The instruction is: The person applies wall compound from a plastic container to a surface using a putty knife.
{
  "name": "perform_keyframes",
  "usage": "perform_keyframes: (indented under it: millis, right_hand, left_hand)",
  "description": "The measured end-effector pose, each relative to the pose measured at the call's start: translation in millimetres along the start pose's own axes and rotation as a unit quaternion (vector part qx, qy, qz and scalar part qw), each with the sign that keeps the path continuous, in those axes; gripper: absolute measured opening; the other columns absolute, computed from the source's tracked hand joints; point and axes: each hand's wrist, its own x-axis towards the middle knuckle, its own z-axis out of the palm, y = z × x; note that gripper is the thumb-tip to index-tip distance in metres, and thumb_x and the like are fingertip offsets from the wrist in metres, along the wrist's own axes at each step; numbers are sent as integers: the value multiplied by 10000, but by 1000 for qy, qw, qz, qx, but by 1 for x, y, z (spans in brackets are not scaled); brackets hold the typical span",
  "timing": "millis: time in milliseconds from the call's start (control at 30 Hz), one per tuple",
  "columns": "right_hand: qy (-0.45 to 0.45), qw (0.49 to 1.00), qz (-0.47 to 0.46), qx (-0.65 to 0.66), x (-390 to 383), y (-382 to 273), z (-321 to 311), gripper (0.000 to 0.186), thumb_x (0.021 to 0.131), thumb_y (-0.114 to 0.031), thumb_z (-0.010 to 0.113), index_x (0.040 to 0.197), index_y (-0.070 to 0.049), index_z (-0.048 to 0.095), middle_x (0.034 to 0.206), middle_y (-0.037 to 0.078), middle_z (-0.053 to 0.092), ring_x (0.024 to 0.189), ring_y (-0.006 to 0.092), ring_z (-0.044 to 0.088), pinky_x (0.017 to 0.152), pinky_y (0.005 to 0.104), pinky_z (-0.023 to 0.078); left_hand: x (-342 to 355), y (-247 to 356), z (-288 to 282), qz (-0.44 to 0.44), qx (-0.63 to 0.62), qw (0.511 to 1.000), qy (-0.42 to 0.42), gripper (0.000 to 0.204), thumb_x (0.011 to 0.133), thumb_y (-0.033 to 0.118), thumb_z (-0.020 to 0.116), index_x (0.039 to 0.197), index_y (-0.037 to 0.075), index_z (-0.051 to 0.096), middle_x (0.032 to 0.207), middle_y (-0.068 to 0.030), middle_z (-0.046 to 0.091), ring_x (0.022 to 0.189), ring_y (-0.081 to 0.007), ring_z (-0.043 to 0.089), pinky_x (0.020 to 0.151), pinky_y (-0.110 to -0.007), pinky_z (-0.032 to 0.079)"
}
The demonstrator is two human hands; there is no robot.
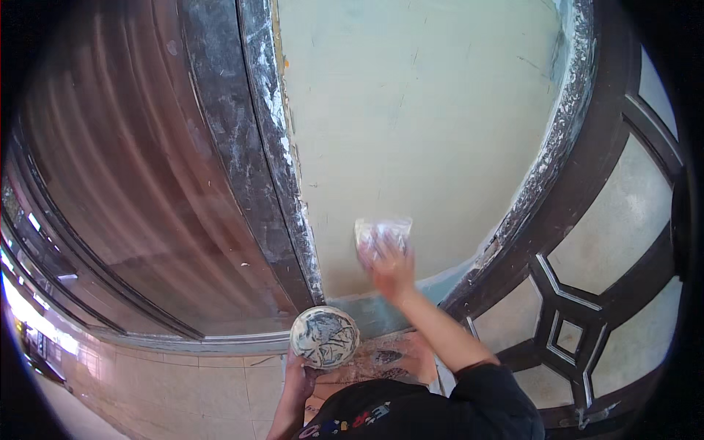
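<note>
My left hand (296, 375) grips a round tub (325, 338) from below at its near left rim. Its pale rim and dark inside are smeared with whitish paste. My right arm reaches up to a pale, smooth wall panel (425, 125). There my right hand (391, 265), blurred by motion, presses a flat, whitish, squarish piece (383, 227) against the panel's lower part. The blur hides whether this piece is a spreader or a sheet. Its upper edge shows beyond my fingers.
Dark frame posts (253, 147) with white smears border the panel on the left, beside a brown curtained glass pane (125, 147). At right stands a dark door (587, 308) with pale panes. Beige floor tiles (220, 385) and a paste-spotted brown sheet (400, 359) lie below.
</note>
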Motion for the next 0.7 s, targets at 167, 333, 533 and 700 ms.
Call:
perform_keyframes:
  millis: [167,333,533,700]
  right_hand:
    - [-60,993,-22,96,-121,-15,44,487,795,-92,611,1268,-210,616,1282,88,596,1158,301,566,1001,498,404]
    - [-339,792,310,402,-160,23,38,407,844,-29,585,1240,-121,616,1209,105,632,1100,276,602,959,359,468]
    - [-103,663,452,588,-126,72,-1,315,952,-83,530,1259,-21,563,1160,69,641,1038,168,598,917,325,471]
    - [-50,539,466,700,-89,89,-58,305,975,-132,553,1256,-13,548,1150,50,629,1035,146,584,920,312,461]
  left_hand:
    - [0,-10,-25,-15,-28,999,-19,564,861,110,435,1417,116,340,1302,-164,530,1080,-342,629,743,-482,613]
    - [-1,-5,0,-4,-49,999,-13,612,831,39,420,1430,113,316,1350,-162,492,1089,-352,621,731,-490,615]
    - [11,-20,27,-49,-41,997,-34,685,800,22,432,1461,129,286,1322,-165,515,1077,-360,625,715,-496,611]
    - [19,-23,90,-59,-51,995,-66,709,814,6,436,1483,137,244,1315,-179,516,1004,-349,656,712,-488,611]
